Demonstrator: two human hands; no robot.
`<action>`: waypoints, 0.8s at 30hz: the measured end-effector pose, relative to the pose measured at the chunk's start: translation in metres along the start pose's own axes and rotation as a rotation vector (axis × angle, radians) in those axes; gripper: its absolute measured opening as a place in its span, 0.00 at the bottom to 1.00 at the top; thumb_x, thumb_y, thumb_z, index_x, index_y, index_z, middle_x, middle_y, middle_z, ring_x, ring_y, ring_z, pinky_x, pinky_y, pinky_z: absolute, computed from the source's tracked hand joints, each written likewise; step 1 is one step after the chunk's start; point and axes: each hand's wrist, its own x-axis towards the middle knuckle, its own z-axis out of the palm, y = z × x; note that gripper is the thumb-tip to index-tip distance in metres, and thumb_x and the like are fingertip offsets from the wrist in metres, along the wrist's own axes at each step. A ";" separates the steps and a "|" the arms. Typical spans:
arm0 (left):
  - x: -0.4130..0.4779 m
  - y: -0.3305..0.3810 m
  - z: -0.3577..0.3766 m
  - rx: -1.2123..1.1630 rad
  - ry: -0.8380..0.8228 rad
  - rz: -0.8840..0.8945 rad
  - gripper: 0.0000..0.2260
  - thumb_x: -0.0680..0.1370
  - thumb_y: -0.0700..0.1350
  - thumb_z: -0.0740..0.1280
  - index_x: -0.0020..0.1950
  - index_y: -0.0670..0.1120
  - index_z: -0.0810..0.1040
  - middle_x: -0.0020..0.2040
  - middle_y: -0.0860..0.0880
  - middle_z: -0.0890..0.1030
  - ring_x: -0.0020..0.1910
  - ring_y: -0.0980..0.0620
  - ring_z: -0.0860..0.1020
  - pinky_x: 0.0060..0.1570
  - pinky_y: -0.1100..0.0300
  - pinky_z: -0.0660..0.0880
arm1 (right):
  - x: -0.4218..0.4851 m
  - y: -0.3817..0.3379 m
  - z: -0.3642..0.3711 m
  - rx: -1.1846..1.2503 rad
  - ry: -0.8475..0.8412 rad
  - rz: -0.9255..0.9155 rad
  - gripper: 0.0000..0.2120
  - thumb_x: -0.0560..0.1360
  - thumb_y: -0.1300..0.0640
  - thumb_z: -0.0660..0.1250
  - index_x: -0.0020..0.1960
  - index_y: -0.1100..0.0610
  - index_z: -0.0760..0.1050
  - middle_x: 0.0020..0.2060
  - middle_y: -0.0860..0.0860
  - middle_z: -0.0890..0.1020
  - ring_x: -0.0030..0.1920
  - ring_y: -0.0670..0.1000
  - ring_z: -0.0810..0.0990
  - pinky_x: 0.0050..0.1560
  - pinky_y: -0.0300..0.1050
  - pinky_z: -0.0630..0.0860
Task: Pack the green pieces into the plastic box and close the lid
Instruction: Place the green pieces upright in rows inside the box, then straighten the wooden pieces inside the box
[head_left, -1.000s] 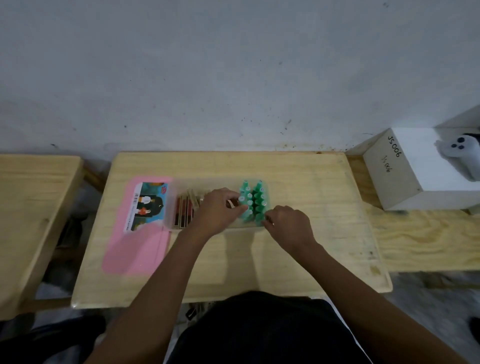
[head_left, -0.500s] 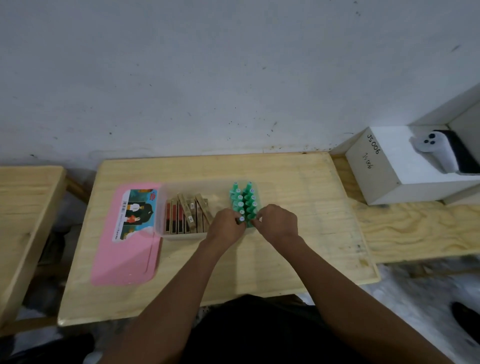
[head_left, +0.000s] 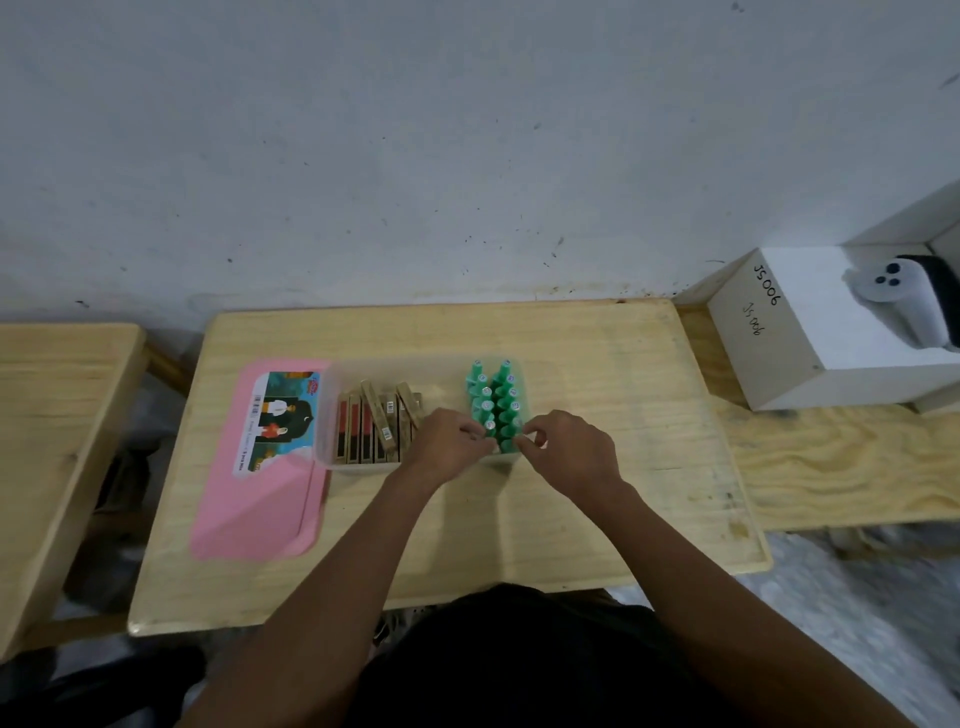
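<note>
Two bare hands work at a cluster of small green cone-shaped plastic pieces (head_left: 493, 402) standing upright in the right end of a clear rectangular plastic box (head_left: 332, 415) on a pale wooden table (head_left: 597, 374).

The left hand (head_left: 447, 441) and right hand (head_left: 566, 447) meet at the near row of green pieces, fingertips pinched together there; whether either actually grips a piece cannot be told. Gold-and-red flat packets (head_left: 371, 426) fill the box's left end. The flat pink plastic lid (head_left: 260, 499), bearing a printed picture label, lies on the table touching the box's left side. A white cardboard carton (head_left: 810, 338) sits well apart at right.
</note>
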 end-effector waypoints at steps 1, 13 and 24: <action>-0.001 -0.001 -0.007 0.006 -0.020 0.013 0.13 0.71 0.48 0.73 0.52 0.42 0.84 0.48 0.47 0.84 0.48 0.51 0.81 0.48 0.60 0.76 | -0.002 0.002 -0.002 0.010 0.014 -0.008 0.12 0.77 0.42 0.62 0.55 0.44 0.80 0.50 0.44 0.81 0.49 0.48 0.80 0.46 0.44 0.75; -0.014 -0.095 -0.099 0.154 0.577 -0.282 0.14 0.77 0.46 0.64 0.54 0.36 0.79 0.54 0.37 0.80 0.54 0.39 0.78 0.52 0.52 0.74 | 0.004 -0.092 0.019 0.101 0.072 -0.354 0.09 0.76 0.48 0.63 0.51 0.48 0.81 0.44 0.46 0.82 0.44 0.49 0.81 0.40 0.43 0.76; -0.005 -0.117 -0.119 -0.096 0.392 -0.177 0.12 0.76 0.39 0.65 0.40 0.32 0.82 0.38 0.32 0.83 0.39 0.36 0.82 0.44 0.51 0.81 | 0.053 -0.158 0.067 -0.133 -0.031 -0.128 0.15 0.78 0.48 0.60 0.59 0.55 0.74 0.55 0.55 0.76 0.56 0.57 0.77 0.49 0.51 0.75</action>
